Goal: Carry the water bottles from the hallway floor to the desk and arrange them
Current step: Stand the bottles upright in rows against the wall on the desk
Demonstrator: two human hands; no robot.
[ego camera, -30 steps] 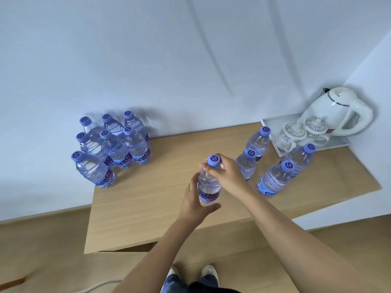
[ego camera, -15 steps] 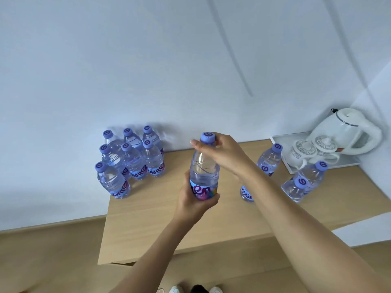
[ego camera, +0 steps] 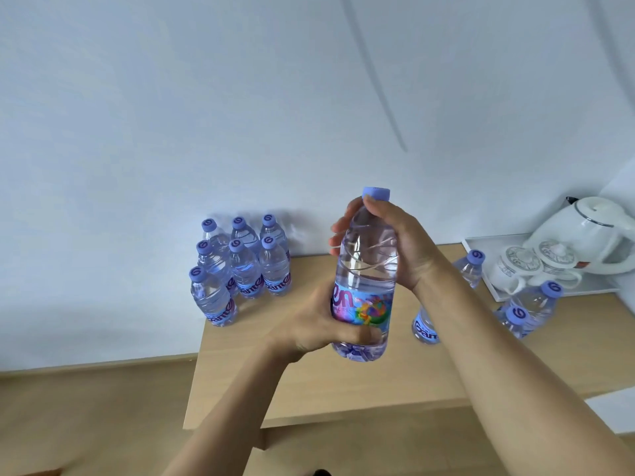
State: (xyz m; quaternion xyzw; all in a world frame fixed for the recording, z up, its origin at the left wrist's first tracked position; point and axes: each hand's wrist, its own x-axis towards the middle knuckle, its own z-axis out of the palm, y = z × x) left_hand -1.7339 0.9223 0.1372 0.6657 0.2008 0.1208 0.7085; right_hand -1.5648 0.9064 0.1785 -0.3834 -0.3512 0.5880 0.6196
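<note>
- Head view showed the desk (ego camera: 343,389) as the largest thing, a pale wooden top against the white wall, with the held bottle raised above its middle and clear of the surface.
- The white kettle (ego camera: 591,231) stood on a tray (ego camera: 481,255) at the far right of the desk with two lidded cups (ego camera: 536,262); these were well apart from the hands.
- The packed group of bottles (ego camera: 240,266), seven with caps showing, stood in close rows at the far left corner; the loose bottles (ego camera: 532,304) stood scattered on the right near the tray, one partly hidden behind the right forearm.
- The held bottle (ego camera: 366,276) was upright, its long axis near vertical and cap uppermost, between the two clusters and nearer the person than either.
- The right hand (ego camera: 395,245) gripped its shoulder from the right, fingers wrapped round the far side, thumb just below the cap.
- The left hand (ego camera: 319,324) gripped the labelled lower body from the left, thumb across the front near the base.
- Judged from this, the next move was leftward and away, towards the packed rows, for which the left hand lay nearer.
</note>
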